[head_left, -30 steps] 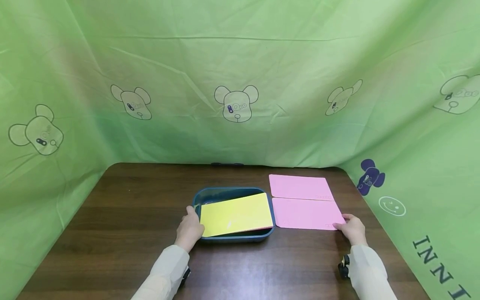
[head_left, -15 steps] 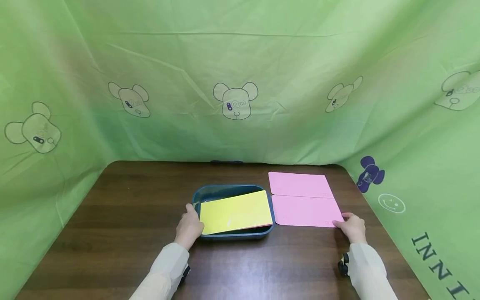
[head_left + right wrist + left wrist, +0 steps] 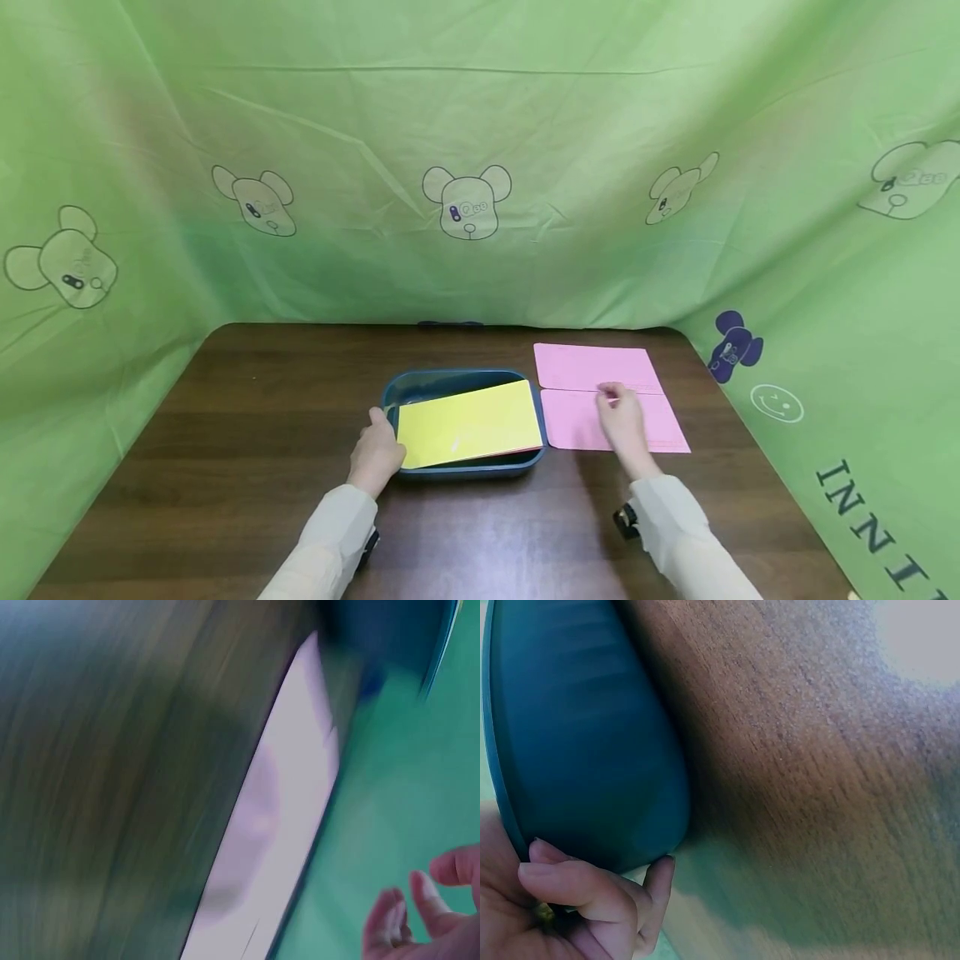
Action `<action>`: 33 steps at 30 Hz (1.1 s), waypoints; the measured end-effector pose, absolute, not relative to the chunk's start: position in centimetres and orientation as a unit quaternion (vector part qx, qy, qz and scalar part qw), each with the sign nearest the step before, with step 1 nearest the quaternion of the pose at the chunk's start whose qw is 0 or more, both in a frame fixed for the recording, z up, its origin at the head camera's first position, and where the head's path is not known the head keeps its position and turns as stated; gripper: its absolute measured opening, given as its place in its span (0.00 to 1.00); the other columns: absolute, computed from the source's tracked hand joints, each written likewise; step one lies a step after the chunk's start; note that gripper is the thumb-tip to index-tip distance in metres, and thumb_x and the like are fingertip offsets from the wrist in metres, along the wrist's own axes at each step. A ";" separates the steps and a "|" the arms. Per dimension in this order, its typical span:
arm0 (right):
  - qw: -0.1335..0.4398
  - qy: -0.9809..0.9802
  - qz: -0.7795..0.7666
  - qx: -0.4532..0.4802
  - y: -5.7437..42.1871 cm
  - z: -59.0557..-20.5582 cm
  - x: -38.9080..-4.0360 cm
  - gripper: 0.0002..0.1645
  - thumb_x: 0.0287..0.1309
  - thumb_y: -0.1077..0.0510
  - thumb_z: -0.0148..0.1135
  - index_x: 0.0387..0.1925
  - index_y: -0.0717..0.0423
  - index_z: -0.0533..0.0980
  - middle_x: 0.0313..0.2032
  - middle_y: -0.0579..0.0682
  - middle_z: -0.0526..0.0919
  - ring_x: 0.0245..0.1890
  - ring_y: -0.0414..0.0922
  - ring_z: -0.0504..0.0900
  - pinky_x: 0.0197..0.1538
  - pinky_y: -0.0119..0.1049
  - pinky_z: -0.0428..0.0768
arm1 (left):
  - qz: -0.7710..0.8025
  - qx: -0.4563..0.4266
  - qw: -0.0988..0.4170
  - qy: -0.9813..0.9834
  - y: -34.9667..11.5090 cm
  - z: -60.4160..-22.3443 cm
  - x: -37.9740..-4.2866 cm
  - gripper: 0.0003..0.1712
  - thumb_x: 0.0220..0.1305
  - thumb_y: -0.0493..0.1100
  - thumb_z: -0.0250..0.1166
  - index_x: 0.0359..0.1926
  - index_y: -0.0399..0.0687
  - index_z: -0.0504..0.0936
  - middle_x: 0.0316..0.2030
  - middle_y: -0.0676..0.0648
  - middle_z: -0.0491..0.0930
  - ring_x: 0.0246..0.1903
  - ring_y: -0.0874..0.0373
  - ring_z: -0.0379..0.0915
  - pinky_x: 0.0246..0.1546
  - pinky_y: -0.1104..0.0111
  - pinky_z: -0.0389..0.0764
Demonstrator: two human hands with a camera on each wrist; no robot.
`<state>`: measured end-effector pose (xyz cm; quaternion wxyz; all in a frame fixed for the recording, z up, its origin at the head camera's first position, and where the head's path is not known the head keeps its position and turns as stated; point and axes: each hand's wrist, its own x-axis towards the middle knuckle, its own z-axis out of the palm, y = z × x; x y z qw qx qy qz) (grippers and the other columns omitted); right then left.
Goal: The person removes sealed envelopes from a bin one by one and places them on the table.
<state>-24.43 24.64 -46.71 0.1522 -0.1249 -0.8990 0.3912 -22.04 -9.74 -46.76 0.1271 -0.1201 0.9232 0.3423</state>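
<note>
My left hand (image 3: 375,457) grips the left end of a dark blue plastic basin (image 3: 468,473). In the left wrist view its fingers curl at the corner of the basin's outer wall (image 3: 592,742). Yellow paper (image 3: 468,425) lies slanted across the basin, with a thin reddish edge showing beneath it. To the right, two pink sheets lie on the table, a near one (image 3: 572,423) and a far one (image 3: 592,367). Over the near sheet hovers my right hand (image 3: 624,423), fingers loosely bent with nothing between them; the right wrist view shows those fingers (image 3: 390,919) apart from the paper.
The brown wooden table (image 3: 247,467) carries the basin and sheets. A green curtain (image 3: 360,275) with bear-head prints hangs behind and on both sides. Its right side runs close to the table's right edge.
My right hand has let go of the near pink sheet's front right corner and moved left above that sheet. The left hand stays on the basin.
</note>
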 end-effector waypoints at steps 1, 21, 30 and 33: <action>0.134 -0.902 0.396 -0.110 23.4 -46.6 -24.3 0.15 0.61 0.64 0.50 0.44 0.72 0.75 0.40 0.67 0.78 0.39 0.57 0.77 0.39 0.37 0.72 | 0.343 -0.121 0.128 0.923 -9.7 -46.8 -22.1 0.34 0.57 0.32 0.55 0.62 0.30 0.51 0.42 0.28 0.70 0.31 0.44 0.69 0.29 0.60 0.71; -0.005 -0.898 0.419 -0.135 16.4 -47.8 -24.0 0.36 0.53 0.45 0.67 0.53 0.67 0.67 0.43 0.64 0.77 0.37 0.51 0.75 0.38 0.38 0.76 | 0.347 -0.123 0.123 0.922 -9.5 -46.6 -21.9 0.34 0.56 0.32 0.55 0.61 0.30 0.52 0.42 0.29 0.72 0.31 0.45 0.69 0.29 0.60 0.71; 0.021 -0.909 0.395 -0.132 15.7 -47.5 -23.8 0.29 0.52 0.51 0.69 0.46 0.69 0.70 0.36 0.60 0.77 0.32 0.49 0.74 0.34 0.37 0.73 | 0.346 -0.107 0.110 0.926 -9.7 -46.8 -22.0 0.29 0.55 0.32 0.54 0.57 0.29 0.54 0.33 0.32 0.72 0.28 0.45 0.69 0.25 0.60 0.68; 0.018 -0.914 0.381 -0.137 15.5 -47.5 -23.8 0.30 0.53 0.51 0.69 0.48 0.69 0.70 0.39 0.62 0.77 0.35 0.50 0.75 0.39 0.42 0.76 | 0.344 -0.109 0.110 0.926 -9.7 -46.9 -22.1 0.31 0.55 0.32 0.55 0.58 0.29 0.54 0.37 0.30 0.73 0.30 0.44 0.70 0.27 0.58 0.71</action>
